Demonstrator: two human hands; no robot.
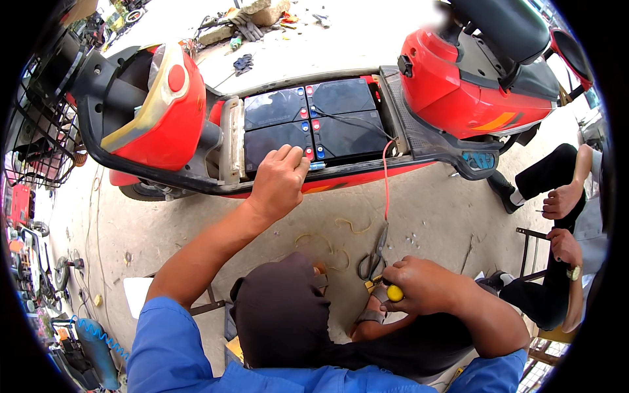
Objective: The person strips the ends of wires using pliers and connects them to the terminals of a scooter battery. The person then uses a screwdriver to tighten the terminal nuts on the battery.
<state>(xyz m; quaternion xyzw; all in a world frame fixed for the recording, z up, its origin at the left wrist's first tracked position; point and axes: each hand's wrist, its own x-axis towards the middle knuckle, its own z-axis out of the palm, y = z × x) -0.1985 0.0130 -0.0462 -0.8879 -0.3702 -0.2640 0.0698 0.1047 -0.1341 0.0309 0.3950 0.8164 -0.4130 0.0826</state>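
My left hand (280, 180) is closed at the near edge of an open compartment in a red electric scooter (157, 124). A small blue cylindrical piece (316, 166) shows right beside its fingers; whether they grip it is unclear. Several black batteries (275, 106) with red and blue terminals fill the compartment, and a dark cable (350, 120) crosses them. A red wire (386, 177) hangs out over the side toward dark-handled scissors (373, 255). My right hand (422, 285), low at the right, is closed around a tool handle with a round yellow end (394, 293); the rest is hidden.
At the right sits another person (583, 216), hands in front, close to the scooter's rear. Yellowish cord (327, 245) and small bits lie on the concrete floor. Gloves (246, 29) and stones lie beyond the scooter. A blue coiled hose (98, 334) is at lower left.
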